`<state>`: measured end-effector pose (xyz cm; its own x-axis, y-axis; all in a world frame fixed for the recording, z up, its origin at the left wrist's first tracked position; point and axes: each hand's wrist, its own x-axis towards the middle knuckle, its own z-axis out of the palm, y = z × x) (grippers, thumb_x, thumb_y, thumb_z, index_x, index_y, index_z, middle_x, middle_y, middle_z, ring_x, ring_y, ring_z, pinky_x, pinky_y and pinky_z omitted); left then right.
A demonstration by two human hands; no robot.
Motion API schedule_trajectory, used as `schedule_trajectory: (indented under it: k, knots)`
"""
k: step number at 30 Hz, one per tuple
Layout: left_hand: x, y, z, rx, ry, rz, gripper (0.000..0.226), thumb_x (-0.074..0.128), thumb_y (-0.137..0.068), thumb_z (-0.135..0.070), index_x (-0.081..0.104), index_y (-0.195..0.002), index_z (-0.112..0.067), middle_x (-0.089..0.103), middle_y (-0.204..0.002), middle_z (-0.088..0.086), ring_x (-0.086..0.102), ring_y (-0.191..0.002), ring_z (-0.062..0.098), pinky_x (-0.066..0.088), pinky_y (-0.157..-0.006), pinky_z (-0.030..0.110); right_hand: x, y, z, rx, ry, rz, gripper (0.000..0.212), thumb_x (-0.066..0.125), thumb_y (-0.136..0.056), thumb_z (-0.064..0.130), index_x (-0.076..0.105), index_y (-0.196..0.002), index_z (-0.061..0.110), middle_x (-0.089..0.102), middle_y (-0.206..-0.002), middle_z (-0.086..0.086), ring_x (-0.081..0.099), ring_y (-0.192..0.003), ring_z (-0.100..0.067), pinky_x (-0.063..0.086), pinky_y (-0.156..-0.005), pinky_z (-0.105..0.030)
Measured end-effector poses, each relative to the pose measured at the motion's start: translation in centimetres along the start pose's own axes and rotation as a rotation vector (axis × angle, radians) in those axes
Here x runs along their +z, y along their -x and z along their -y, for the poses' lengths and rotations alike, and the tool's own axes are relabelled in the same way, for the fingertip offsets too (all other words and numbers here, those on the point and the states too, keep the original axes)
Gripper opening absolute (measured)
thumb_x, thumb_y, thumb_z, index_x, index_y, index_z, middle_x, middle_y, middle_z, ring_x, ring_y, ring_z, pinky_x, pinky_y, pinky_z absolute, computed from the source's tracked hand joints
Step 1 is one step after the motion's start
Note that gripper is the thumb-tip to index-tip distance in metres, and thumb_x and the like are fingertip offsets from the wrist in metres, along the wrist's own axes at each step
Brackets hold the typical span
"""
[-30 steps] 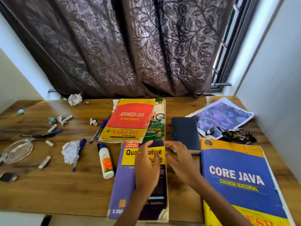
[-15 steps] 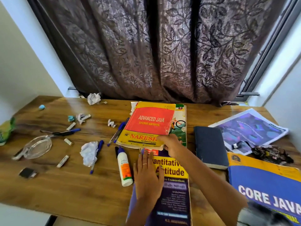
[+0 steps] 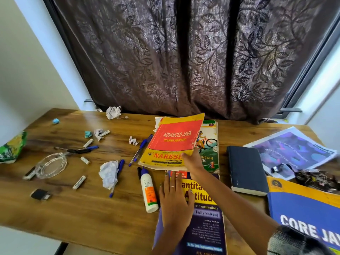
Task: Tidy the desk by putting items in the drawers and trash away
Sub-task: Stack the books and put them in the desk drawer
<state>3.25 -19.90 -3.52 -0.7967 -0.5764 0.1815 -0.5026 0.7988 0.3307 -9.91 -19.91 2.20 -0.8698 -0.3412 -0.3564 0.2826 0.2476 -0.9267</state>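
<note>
Now lifted at its near edge: Advanced Java book (image 3: pixel 174 142), gripped by right hand (image 3: pixel 191 161); left hand (image 3: pixel 174 201) still flat on aptitude book (image 3: pixel 204 223).

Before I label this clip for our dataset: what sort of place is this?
Most likely a home study desk by a curtained window. Course books such as the Advanced Java book lie on it, with pens, a glue bottle and crumpled paper.
</note>
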Motion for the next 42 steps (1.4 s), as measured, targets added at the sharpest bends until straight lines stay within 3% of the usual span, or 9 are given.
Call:
schedule_trajectory:
  k: [15, 18, 20, 24, 27, 30, 32, 35, 42]
  knots:
    - [-0.2, 0.2, 0.5, 0.037, 0.172, -0.118, 0.048, 0.039, -0.084, -0.044, 0.057, -0.123, -0.022, 0.058, -0.126, -0.001, 0.043, -0.124, 0.024, 0.034, -0.104, 0.049, -14.6, 7.8, -2.1, -0.215, -0.23, -0.234, 0.014, 0.055, -0.093, 0.012, 0.06, -0.105, 0.018, 0.07, -0.097, -0.007, 0.068, -0.092, -0.028, 0.057, -0.074, -0.043]
    - [-0.3, 0.3, 0.5, 0.022, 0.175, -0.108, 0.047, 0.041, -0.084, -0.043, 0.058, -0.122, -0.02, 0.058, -0.125, 0.0, 0.042, -0.123, 0.024, 0.03, -0.104, 0.049, -19.3, 10.7, -2.8, -0.262, -0.313, -0.243, 0.023, 0.063, -0.087, 0.022, 0.061, -0.109, 0.018, 0.074, -0.086, 0.003, 0.071, -0.077, -0.015, 0.059, -0.064, -0.038]
    - [-0.6, 0.5, 0.5, 0.036, 0.194, -0.144, 0.047, 0.036, -0.083, -0.043, 0.06, -0.117, -0.02, 0.06, -0.121, 0.0, 0.046, -0.117, 0.024, 0.03, -0.1, 0.047, -22.3, 12.9, -3.4, -0.28, -0.34, -0.262, 0.046, 0.075, -0.072, 0.039, 0.061, -0.111, 0.018, 0.075, -0.087, 0.003, 0.071, -0.076, -0.014, 0.06, -0.062, -0.035]
    - [-1.4, 1.9, -2.5, 0.177, 0.405, -0.247, 0.035, 0.038, -0.087, -0.033, 0.064, -0.106, -0.019, 0.064, -0.109, 0.0, 0.053, -0.103, 0.019, 0.036, -0.09, 0.036, -27.6, 18.1, -6.1, -0.263, -0.373, -0.324, 0.019, 0.055, -0.088, 0.008, 0.062, -0.105, 0.014, 0.075, -0.087, -0.002, 0.071, -0.074, -0.015, 0.058, -0.059, -0.027]
    - [-1.7, 4.2, -8.1, 0.202, 0.776, -0.003, 0.026, 0.044, -0.095, -0.03, 0.06, -0.113, -0.022, 0.061, -0.107, -0.012, 0.053, -0.1, -0.007, 0.043, -0.086, 0.014, -30.3, 22.0, -8.7, -0.168, -0.369, -0.375, 0.025, 0.052, -0.088, 0.006, 0.061, -0.111, 0.007, 0.072, -0.099, -0.016, 0.069, -0.086, -0.029, 0.06, -0.07, -0.038]
    - [-1.8, 5.7, -13.7, 0.0, 1.102, 0.494, 0.041, 0.049, -0.088, -0.048, 0.053, -0.123, -0.026, 0.065, -0.106, -0.012, 0.063, -0.097, 0.001, 0.053, -0.087, 0.03, -31.7, 25.0, -10.9, -0.093, -0.379, -0.409, 0.025, 0.052, -0.087, 0.005, 0.061, -0.109, 0.005, 0.071, -0.098, -0.019, 0.069, -0.081, -0.031, 0.06, -0.068, -0.04]
    - [-1.6, 6.8, -16.4, -0.097, 1.138, 0.725, 0.039, 0.054, -0.091, -0.042, 0.049, -0.125, -0.024, 0.066, -0.109, -0.003, 0.066, -0.096, 0.012, 0.055, -0.084, 0.035, -32.4, 26.5, -12.4, -0.054, -0.362, -0.441, 0.023, 0.052, -0.086, 0.003, 0.061, -0.108, 0.003, 0.072, -0.094, -0.019, 0.07, -0.076, -0.028, 0.059, -0.063, -0.036]
    - [-1.0, 8.8, -18.0, -0.103, 1.069, 0.703, 0.032, 0.055, -0.094, -0.019, 0.049, -0.125, -0.016, 0.063, -0.115, 0.002, 0.064, -0.097, 0.013, 0.053, -0.074, 0.017, -33.2, 27.8, -14.3, 0.013, -0.365, -0.429, 0.026, 0.055, -0.084, 0.005, 0.061, -0.109, 0.001, 0.071, -0.094, -0.022, 0.07, -0.076, -0.031, 0.059, -0.064, -0.039]
    - [-0.6, 11.0, -18.6, -0.038, 0.854, 0.659, 0.032, 0.056, -0.094, -0.021, 0.049, -0.125, -0.02, 0.054, -0.111, -0.009, 0.052, -0.094, 0.003, 0.042, -0.063, 0.004, -34.4, 28.4, -16.1, 0.078, -0.281, -0.384, 0.029, 0.065, -0.083, 0.014, 0.061, -0.111, 0.007, 0.072, -0.095, -0.02, 0.07, -0.08, -0.032, 0.058, -0.066, -0.04]
